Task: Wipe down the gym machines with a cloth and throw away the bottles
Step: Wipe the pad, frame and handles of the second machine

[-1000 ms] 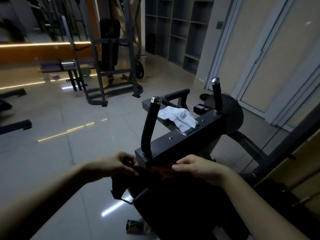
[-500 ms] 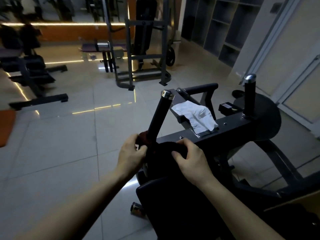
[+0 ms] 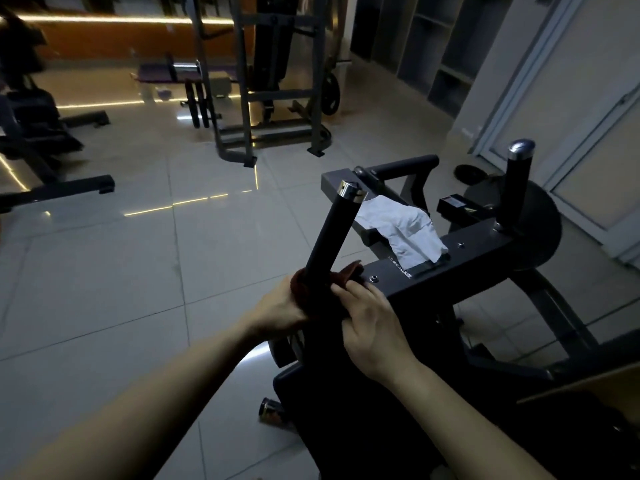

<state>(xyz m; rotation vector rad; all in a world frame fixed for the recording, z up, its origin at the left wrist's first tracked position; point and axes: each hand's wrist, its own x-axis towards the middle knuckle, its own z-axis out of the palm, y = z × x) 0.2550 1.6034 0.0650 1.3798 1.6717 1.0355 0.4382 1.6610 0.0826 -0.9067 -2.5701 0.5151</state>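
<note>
Centre frame: left hand [image 3: 277,306] and right hand [image 3: 372,317] clamp fingers on a dark red cloth [image 3: 348,273] wrapped around the handle [image 3: 329,237] base, for full-circumference wiping. Bottle [image 3: 272,408] lies on the floor, lower centre.

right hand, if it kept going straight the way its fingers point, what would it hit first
Probably the dark red cloth it already touches, wrapped round the base of the near upright handle. The right hand points up and left toward that handle. Past it, likely the left hand, though depth is hard to judge.

Bottle [image 3: 270,409] half hidden under machine seat [image 3: 346,410]; cloth [image 3: 348,273] mostly behind hands
</note>
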